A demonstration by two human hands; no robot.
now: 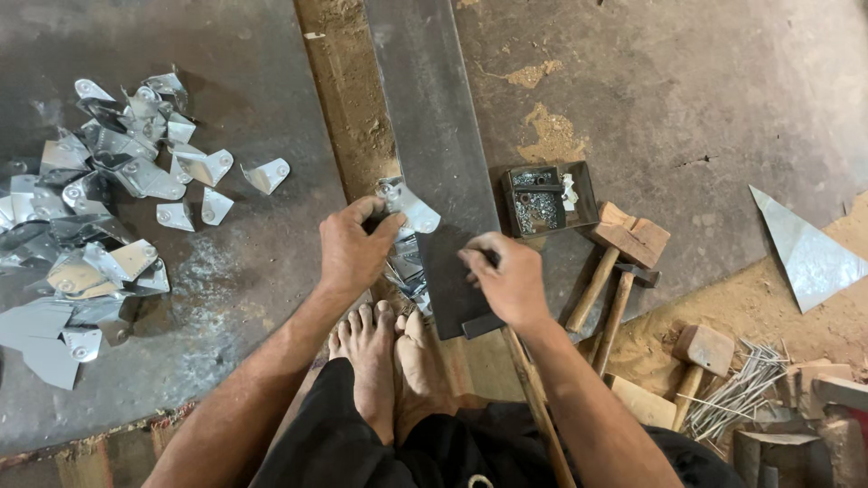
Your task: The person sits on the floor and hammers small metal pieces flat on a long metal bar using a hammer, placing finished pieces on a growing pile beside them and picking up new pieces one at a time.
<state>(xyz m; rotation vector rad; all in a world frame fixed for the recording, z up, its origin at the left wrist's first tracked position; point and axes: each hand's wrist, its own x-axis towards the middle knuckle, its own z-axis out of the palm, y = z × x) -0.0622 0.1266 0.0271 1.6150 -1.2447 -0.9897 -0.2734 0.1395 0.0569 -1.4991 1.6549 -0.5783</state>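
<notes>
Galvanised sheet-metal piece [411, 208] sits at centre frame, pinched in our left hand [353, 248] against the edge of the long steel bar [434, 154]. Our right hand [508, 278] rests on that bar, fingers curled around something small we cannot make out. Cut pieces [99, 208] pile up at left; wooden mallets [624, 248] lie at right.

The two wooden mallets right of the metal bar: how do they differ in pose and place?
The upper mallet lies beside the small tray of fasteners, its handle crossing a metal hammer; the lower mallet lies apart on sandy ground next to loose nails. The upper mallet's head looks longer, the lower mallet's blockier. Both are bare wood, untouched by either hand.
</notes>
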